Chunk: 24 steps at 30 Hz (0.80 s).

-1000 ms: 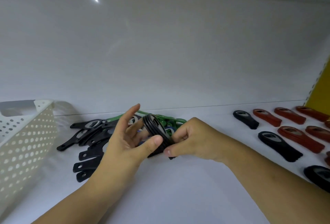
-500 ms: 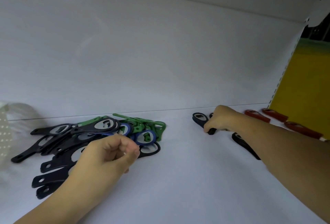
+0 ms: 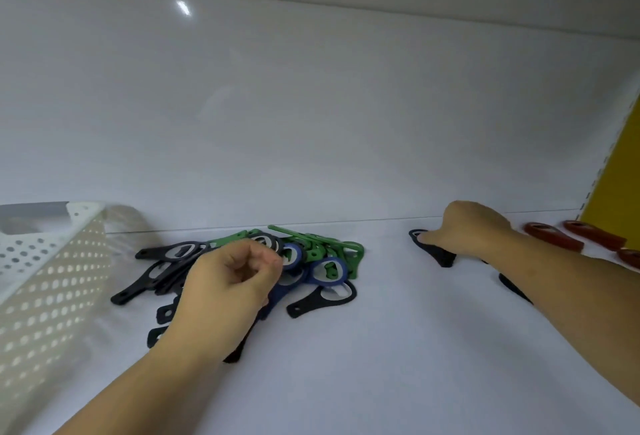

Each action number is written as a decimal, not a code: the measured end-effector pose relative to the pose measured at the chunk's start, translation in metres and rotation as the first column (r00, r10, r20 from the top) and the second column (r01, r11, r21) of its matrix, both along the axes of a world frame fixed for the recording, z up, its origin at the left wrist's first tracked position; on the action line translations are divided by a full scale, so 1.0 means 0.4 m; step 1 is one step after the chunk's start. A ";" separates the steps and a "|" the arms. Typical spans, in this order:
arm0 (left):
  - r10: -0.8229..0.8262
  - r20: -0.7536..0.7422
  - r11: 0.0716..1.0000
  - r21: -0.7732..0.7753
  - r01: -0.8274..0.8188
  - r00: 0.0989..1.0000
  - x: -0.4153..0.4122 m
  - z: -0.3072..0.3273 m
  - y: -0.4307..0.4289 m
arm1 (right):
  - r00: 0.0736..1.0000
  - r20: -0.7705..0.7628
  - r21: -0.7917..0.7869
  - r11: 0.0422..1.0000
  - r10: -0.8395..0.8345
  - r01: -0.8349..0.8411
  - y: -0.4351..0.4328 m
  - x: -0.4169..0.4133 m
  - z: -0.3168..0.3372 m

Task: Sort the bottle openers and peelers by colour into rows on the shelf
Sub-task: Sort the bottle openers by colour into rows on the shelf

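No txt, brand, no. or sign legible anywhere: nothing readable on the bottle openers [image 3: 349,252], the perforated basket [image 3: 52,278] or the shelf [image 3: 398,365].

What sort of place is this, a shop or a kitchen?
Most likely a shop's display shelving: a white shelf board with a plain back panel, a perforated upright at its right end, and red openers laid side by side, with a white perforated basket nearby.
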<state>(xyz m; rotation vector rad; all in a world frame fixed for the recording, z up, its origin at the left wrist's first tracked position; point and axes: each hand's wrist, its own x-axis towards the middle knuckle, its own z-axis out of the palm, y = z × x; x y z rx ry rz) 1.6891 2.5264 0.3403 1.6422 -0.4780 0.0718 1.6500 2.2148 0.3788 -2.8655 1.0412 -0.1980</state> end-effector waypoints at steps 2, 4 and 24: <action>0.124 0.041 0.992 0.012 -0.125 0.991 0.024 0.002 0.016 | 0.992 0.092 0.007 0.996 0.084 -0.085 0.056 0.002 -0.009; 0.275 0.101 0.959 0.048 -0.280 0.956 0.049 0.004 0.042 | 0.961 0.193 0.083 0.973 0.196 -0.215 0.138 0.011 -0.024; 0.210 0.417 0.735 0.530 -0.424 0.885 0.094 -0.013 0.056 | 0.592 0.727 0.165 0.749 0.347 -0.641 0.364 0.038 -0.141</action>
